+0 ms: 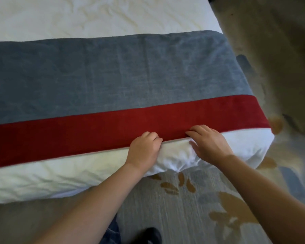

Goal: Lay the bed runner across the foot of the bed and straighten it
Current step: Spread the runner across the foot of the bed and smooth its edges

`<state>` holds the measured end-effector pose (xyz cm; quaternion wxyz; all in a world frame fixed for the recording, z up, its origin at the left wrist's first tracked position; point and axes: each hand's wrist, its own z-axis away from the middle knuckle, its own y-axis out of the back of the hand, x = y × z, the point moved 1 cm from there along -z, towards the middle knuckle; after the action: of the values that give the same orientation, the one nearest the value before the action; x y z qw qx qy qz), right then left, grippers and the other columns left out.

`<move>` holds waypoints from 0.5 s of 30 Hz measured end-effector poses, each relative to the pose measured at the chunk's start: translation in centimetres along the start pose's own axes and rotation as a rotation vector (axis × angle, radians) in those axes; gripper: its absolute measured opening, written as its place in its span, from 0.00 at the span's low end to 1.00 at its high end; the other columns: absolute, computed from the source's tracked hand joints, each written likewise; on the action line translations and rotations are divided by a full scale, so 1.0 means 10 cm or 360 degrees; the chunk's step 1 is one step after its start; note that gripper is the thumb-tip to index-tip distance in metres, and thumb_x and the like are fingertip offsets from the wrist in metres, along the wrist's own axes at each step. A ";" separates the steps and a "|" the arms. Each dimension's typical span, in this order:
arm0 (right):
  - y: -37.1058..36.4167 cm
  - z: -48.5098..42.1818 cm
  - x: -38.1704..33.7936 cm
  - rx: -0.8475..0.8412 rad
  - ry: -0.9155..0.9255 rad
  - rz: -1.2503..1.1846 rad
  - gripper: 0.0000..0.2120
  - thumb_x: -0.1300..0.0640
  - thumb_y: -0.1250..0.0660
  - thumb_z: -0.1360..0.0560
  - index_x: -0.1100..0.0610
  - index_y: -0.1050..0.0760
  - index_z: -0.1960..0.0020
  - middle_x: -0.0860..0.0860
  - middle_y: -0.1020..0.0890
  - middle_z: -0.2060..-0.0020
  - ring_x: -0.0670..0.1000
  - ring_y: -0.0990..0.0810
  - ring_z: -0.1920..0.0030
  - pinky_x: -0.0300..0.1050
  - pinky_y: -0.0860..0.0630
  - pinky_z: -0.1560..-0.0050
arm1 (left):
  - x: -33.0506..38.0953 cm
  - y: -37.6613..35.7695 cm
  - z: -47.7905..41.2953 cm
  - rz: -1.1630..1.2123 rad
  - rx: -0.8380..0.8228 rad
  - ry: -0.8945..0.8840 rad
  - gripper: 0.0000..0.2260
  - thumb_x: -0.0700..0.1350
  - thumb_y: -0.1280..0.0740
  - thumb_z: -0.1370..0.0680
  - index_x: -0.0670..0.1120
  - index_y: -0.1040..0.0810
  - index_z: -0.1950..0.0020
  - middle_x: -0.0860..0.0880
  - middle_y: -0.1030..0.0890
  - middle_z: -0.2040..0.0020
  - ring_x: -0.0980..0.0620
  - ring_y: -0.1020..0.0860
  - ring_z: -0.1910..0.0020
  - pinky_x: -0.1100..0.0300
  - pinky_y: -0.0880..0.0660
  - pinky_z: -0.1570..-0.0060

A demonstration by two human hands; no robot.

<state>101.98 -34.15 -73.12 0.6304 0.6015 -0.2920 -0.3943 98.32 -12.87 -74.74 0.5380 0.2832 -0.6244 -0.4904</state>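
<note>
Standing on a leaf-patterned carpet (165, 217), one dark shoe (152, 234) just in view, a person reaches both bare arms to the foot of a white-covered bed (60, 176). The left hand (143, 148), fingers curled tight, grips the near hem of the bed runner (113, 76). The right hand (209, 142), just beside it, lays lightly bent fingers on the red band (77, 134) with the thumb under the hem, apparently pinching it. The runner is already spread across the foot of the bed, its grey panel beyond the red band and its right end dropping over the mattress side. The step in hand looks like straightening. The near hem runs slightly askew to the bed's edge, and faint creases mark the grey cloth. The next move probably calls for an even, two-handed tug toward the person, then smoothing outward. Rumpled white sheet (95, 18) lies beyond the runner.
</note>
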 end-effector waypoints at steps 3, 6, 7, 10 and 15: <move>-0.01 -0.06 -0.05 0.0036 -0.0040 0.0106 0.11 0.71 0.28 0.38 0.62 0.18 0.57 0.56 0.18 0.62 0.59 0.19 0.62 0.49 0.21 0.69 | 0.03 0.01 -0.06 -0.0067 -0.0031 0.0097 0.10 0.36 0.37 0.26 0.42 0.19 0.50 0.46 0.20 0.54 0.45 0.24 0.53 0.51 0.25 0.61; -0.01 0.02 -0.06 0.0061 0.0023 0.0193 0.12 0.73 0.26 0.46 0.61 0.20 0.66 0.55 0.22 0.71 0.57 0.22 0.70 0.46 0.25 0.77 | 0.04 -0.02 -0.03 -0.0103 -0.0101 0.0036 0.09 0.36 0.38 0.25 0.43 0.19 0.50 0.47 0.22 0.54 0.47 0.25 0.52 0.54 0.26 0.60; -0.01 0.05 -0.08 0.0037 0.0035 0.0218 0.12 0.74 0.26 0.47 0.61 0.20 0.67 0.54 0.22 0.72 0.57 0.23 0.71 0.46 0.26 0.78 | 0.04 -0.03 0.00 -0.0105 -0.0122 0.0008 0.09 0.36 0.37 0.24 0.43 0.19 0.50 0.48 0.22 0.54 0.48 0.25 0.52 0.55 0.26 0.60; 0.01 0.04 -0.16 -0.0028 -0.0053 0.0255 0.11 0.73 0.26 0.47 0.61 0.22 0.69 0.54 0.23 0.73 0.57 0.23 0.71 0.45 0.27 0.78 | -0.08 -0.01 0.07 -0.0116 -0.0123 -0.0032 0.09 0.37 0.38 0.24 0.44 0.20 0.49 0.49 0.22 0.53 0.49 0.26 0.52 0.55 0.26 0.60; 0.02 -0.19 -0.62 0.0009 -0.0041 0.0190 0.06 0.62 0.24 0.37 0.60 0.21 0.66 0.54 0.21 0.70 0.57 0.22 0.69 0.46 0.25 0.75 | -0.69 0.22 0.39 -0.0140 -0.0028 0.0057 0.08 0.39 0.37 0.23 0.47 0.19 0.50 0.52 0.22 0.54 0.51 0.26 0.53 0.56 0.25 0.61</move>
<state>100.41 -27.94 -72.45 0.6472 0.5797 -0.3366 -0.3630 96.78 -4.76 -75.23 0.5296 0.3143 -0.5973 -0.5138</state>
